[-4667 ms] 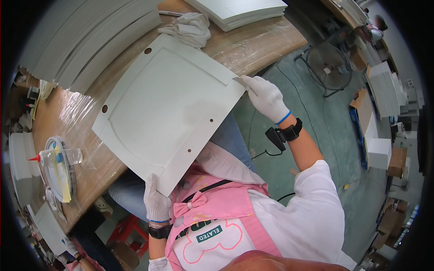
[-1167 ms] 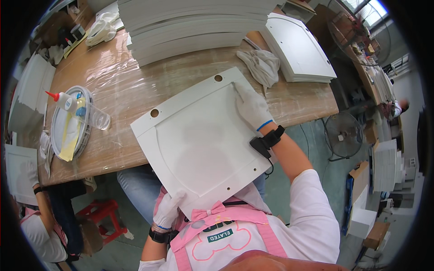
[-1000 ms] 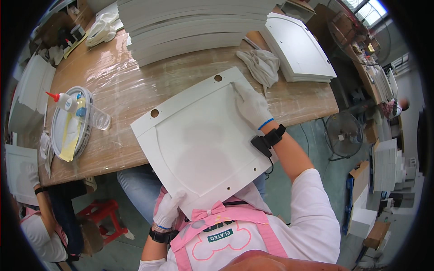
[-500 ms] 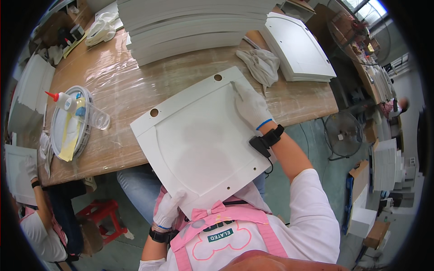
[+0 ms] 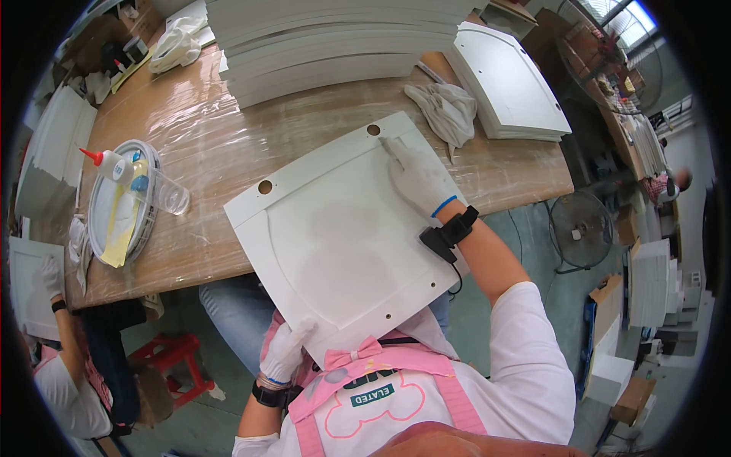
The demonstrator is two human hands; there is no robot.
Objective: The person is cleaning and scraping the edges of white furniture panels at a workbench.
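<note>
A white cabinet-door-like panel point(image 5: 335, 236) with a curved routed groove and two round holes along its far edge lies tilted, partly on the table and partly over my lap. My left hand point(image 5: 286, 352), in a white glove, grips its near left corner, thumb on top and other fingers mostly hidden. My right hand point(image 5: 415, 177), also gloved, rests on the panel's far right part. Its fingers are stretched out, with the fingertips at the groove near one hole. Nothing shows in that hand.
A tall stack of white panels point(image 5: 343, 46) stands at the table's far side, beside a crumpled cloth point(image 5: 445, 110) and a shorter stack point(image 5: 514, 84). At left, a squeeze bottle point(image 5: 114, 166) lies on a round lid point(image 5: 99, 221). A co-worker's gloved hand point(image 5: 52, 276) touches another panel.
My right hand's fingertips have slid a little left along the groove toward the hole. My left hand keeps its grip on the corner. The whole view has shifted slightly.
</note>
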